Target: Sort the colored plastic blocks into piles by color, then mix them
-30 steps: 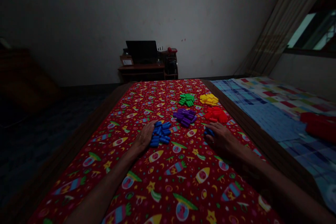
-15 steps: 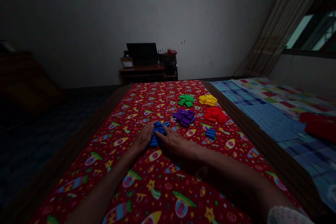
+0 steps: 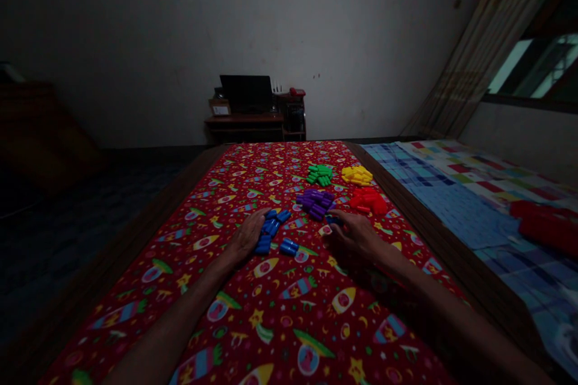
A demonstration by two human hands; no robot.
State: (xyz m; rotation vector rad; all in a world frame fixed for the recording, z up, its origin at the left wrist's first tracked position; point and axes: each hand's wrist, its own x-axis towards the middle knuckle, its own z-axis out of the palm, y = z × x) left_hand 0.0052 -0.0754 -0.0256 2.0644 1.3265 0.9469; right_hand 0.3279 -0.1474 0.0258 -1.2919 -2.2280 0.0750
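Note:
My left hand (image 3: 248, 233) lies against the left side of a loose pile of blue plastic cylinders (image 3: 271, 225), its fingers stretched out along the pile's edge. My right hand (image 3: 359, 233) is to the right, fingers closed round one or more dark blue cylinders (image 3: 334, 220); how many I cannot tell. A small group of blue cylinders (image 3: 289, 246) sits apart, between the two hands. Just beyond the right fingertips is a heap of purple cylinders (image 3: 316, 201). The spot beneath the right hand is hidden.
Beyond are heaps of green cylinders (image 3: 320, 174), yellow cylinders (image 3: 357, 175) and red cylinders (image 3: 368, 200). All lie on a red patterned cloth (image 3: 271, 325). A bed with blue plaid covers (image 3: 451, 210) is at the right. A desk with a dark monitor (image 3: 247, 93) stands against the wall.
My right hand has moved right, from the blue pile toward the separate blue group, which it now hides, carrying blue cylinders. A small blue group now lies beside the pile. My left hand stays put.

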